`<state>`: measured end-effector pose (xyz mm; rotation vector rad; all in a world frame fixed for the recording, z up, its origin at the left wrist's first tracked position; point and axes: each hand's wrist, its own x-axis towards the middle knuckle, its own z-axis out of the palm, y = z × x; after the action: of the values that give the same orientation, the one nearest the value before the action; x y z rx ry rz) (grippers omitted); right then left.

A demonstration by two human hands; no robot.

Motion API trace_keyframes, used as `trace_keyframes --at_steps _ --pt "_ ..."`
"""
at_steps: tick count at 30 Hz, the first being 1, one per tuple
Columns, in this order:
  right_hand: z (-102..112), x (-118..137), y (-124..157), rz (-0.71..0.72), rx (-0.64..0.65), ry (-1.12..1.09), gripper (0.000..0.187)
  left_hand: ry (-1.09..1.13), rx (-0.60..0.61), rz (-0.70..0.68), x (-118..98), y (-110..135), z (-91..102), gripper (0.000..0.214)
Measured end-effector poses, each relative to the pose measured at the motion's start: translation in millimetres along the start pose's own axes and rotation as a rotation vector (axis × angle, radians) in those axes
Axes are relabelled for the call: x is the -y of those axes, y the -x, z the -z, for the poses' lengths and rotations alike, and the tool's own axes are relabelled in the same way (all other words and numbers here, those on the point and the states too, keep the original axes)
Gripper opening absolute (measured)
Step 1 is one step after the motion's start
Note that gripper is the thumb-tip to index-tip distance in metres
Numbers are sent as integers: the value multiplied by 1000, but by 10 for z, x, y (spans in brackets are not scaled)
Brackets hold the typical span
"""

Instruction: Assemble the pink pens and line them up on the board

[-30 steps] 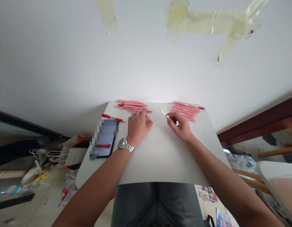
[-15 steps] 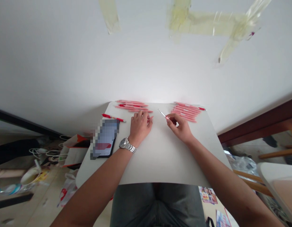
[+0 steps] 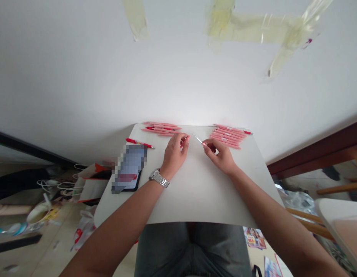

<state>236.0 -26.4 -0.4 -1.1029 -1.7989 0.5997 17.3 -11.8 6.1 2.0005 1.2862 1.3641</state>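
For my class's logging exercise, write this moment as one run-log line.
left hand: holds pink piece | right hand: holds thin rod, tip near piece | two pen groups: table, far edge | phone: table, left

1. Table [image 3: 201, 192]: white, with rounded corners.
2. Phone [image 3: 131, 169]: near the left edge.
3. Red pen [image 3: 140, 143]: aslant, just beyond the phone.
4. Left pens [image 3: 162, 127]: mostly pink, loosely bunched by the far edge.
5. Right pens [image 3: 227, 138]: mostly pink, side by side.
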Motion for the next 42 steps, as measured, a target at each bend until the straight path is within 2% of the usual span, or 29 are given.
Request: trace_keyframes --at_steps 8,12,21,36,42 --pt "-14 5 1 7 17 8 27 570 -111 223 -1 -60 -1 31" --pt "-8 34 1 3 34 9 26 718 -151 288 -27 -69 1 33" --pt "-5 18 -4 10 57 20 26 883 -142 448 -2 -79 -13 35" --pt "0 15 -11 2 86 56 20 970 -139 459 22 -89 4 33" --pt "4 44 -12 6 81 59 16 932 -120 455 15 -89 3 35"
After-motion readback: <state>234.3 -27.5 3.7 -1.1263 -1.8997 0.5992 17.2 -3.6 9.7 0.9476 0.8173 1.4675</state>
